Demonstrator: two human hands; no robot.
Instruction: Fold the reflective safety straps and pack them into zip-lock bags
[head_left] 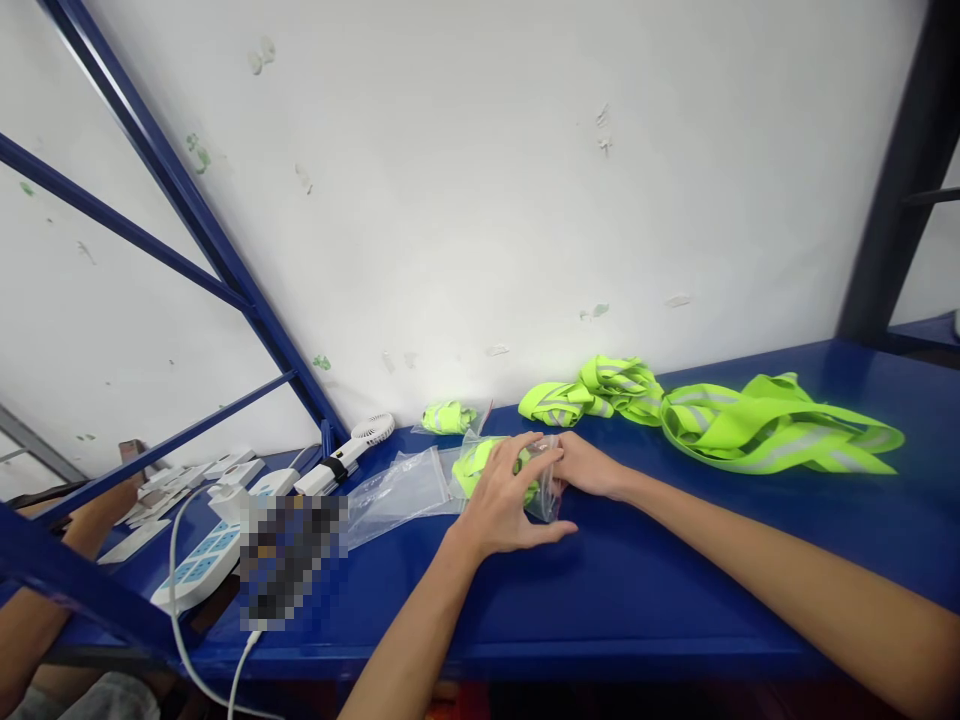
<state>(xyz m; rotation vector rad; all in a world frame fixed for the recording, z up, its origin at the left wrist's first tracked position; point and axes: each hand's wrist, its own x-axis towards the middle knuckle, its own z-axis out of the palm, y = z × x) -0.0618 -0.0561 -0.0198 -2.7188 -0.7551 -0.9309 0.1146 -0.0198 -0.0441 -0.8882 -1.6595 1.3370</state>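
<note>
A clear plastic bag (pixel 543 505) with a rolled neon-yellow reflective strap (pixel 469 465) inside lies on the blue table. My left hand (pixel 504 500) rests over this bag, fingers spread and thumb stretched out to the right. At the bag's right edge, my right hand (pixel 581 465) has its fingers closed on the plastic; the fingertips are partly hidden behind the left hand. Flat clear bags (pixel 397 490) lie just left of my hands. Behind them is another bagged rolled strap (pixel 448 417).
Loose neon straps (pixel 772 425) and bundled ones (pixel 619 388) lie along the wall at right. To the left are a small white fan (pixel 373 430), a power strip (pixel 202 560) with cables, and a blue metal frame (pixel 247 310). Another person's arm (pixel 97 525) shows at far left.
</note>
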